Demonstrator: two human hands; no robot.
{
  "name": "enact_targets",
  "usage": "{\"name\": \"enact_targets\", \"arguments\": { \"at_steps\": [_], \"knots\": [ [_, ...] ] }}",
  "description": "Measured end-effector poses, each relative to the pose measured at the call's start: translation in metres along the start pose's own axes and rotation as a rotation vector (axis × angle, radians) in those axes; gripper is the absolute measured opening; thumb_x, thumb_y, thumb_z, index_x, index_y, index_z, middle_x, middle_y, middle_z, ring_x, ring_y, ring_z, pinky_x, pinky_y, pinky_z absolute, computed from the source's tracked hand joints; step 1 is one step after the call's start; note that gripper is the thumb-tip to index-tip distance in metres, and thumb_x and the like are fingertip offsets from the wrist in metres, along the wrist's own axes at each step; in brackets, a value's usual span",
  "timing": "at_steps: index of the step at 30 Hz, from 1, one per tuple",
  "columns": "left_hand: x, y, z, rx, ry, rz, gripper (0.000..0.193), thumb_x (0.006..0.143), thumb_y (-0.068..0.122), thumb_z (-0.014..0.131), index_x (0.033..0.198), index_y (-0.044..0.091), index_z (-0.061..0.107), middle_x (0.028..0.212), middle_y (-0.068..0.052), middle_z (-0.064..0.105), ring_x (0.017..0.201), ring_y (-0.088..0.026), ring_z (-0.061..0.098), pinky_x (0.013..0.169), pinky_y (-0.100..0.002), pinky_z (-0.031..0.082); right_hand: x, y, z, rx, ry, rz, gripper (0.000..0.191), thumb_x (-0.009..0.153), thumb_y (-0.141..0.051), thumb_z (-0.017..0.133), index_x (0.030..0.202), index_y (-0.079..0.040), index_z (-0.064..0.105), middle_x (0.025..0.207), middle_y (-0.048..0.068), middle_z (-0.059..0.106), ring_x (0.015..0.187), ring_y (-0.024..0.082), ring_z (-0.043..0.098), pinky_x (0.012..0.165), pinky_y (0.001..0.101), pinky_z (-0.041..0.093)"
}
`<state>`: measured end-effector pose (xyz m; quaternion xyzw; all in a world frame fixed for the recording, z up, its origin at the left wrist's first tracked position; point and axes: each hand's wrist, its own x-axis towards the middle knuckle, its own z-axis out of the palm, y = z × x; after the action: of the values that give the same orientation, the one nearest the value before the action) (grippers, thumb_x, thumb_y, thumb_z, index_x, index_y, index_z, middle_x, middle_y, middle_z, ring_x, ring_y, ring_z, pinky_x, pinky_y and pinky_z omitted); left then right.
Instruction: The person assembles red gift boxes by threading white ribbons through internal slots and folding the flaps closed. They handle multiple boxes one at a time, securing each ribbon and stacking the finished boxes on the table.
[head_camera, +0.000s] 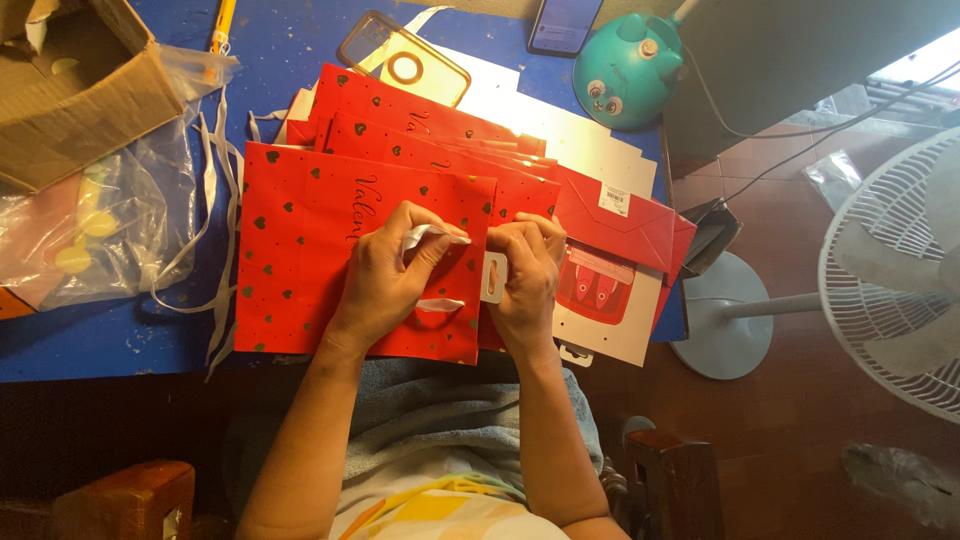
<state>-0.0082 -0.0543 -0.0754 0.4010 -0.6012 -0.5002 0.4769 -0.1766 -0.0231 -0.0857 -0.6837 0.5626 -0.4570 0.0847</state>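
Both hands, left hand (385, 275) and right hand (525, 270), pinch white ribbon (432, 233) on red bag (300, 250).

Glossy red paper bag (300, 250), white satin ribbon (425, 235)

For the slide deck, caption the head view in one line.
Both hands, left hand and right hand, work a white ribbon at the edge of a red paper gift bag with gold hearts on a blue table.

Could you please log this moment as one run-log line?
left hand: pinching white ribbon | right hand: on red gift bag edge | blue table
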Motion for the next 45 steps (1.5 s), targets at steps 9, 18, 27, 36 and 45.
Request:
{"name": "enact_targets", "arguments": {
  "at_steps": [9,18,27,36,45],
  "knots": [
    [0.002,0.006,0.007,0.383,0.068,0.168,0.012,0.088,0.012,0.080,0.097,0.008,0.073,0.090,-0.006,0.072,0.077,-0.020,0.068,0.068,-0.033,0.055,-0.002,0.004,0.002,-0.046,-0.031,0.007,0.020,0.081,-0.006,0.069,0.101,-0.005,0.069,0.105,0.007,0.063,0.116,0.030,0.051,0.104,0.0417,0.041],
    [-0.002,0.003,0.003,0.152,0.052,0.014,0.009,0.089,0.006,0.076,0.097,0.005,0.071,0.089,-0.007,0.070,0.076,-0.013,0.072,0.060,-0.027,0.061,-0.003,0.006,0.005,-0.033,-0.029,0.034,0.017,0.085,-0.014,0.070,0.099,-0.006,0.068,0.105,0.006,0.063,0.116,0.029,0.050,0.104,0.0413,0.041],
    [-0.002,-0.005,-0.002,-0.080,0.096,0.105,0.011,0.099,0.004,0.071,0.100,0.002,0.061,0.099,-0.010,0.076,0.089,-0.013,0.075,0.079,-0.028,0.065,0.001,0.001,0.001,-0.033,-0.072,0.080,0.017,0.086,-0.015,0.064,0.100,-0.006,0.069,0.105,0.006,0.063,0.117,0.029,0.050,0.107,0.0416,0.040],
    [-0.046,-0.001,-0.149,-0.292,0.528,0.187,0.022,0.113,0.006,0.072,0.124,0.004,0.053,0.099,-0.010,0.070,0.073,-0.013,0.063,0.068,-0.025,0.054,-0.003,-0.005,0.010,-0.082,-0.057,0.021,0.024,0.083,-0.012,0.070,0.104,-0.001,0.068,0.107,0.010,0.063,0.118,0.032,0.049,0.106,0.0439,0.038],
    [-0.076,0.004,-0.106,0.473,0.622,0.245,0.002,0.116,0.006,0.064,0.114,0.006,0.063,0.099,-0.004,0.065,0.079,-0.010,0.058,0.071,-0.024,0.049,-0.006,-0.017,0.014,-0.075,-0.079,0.036,0.018,0.086,-0.009,0.070,0.102,-0.002,0.065,0.109,0.009,0.062,0.118,0.033,0.049,0.105,0.0422,0.041]
  ]
}}
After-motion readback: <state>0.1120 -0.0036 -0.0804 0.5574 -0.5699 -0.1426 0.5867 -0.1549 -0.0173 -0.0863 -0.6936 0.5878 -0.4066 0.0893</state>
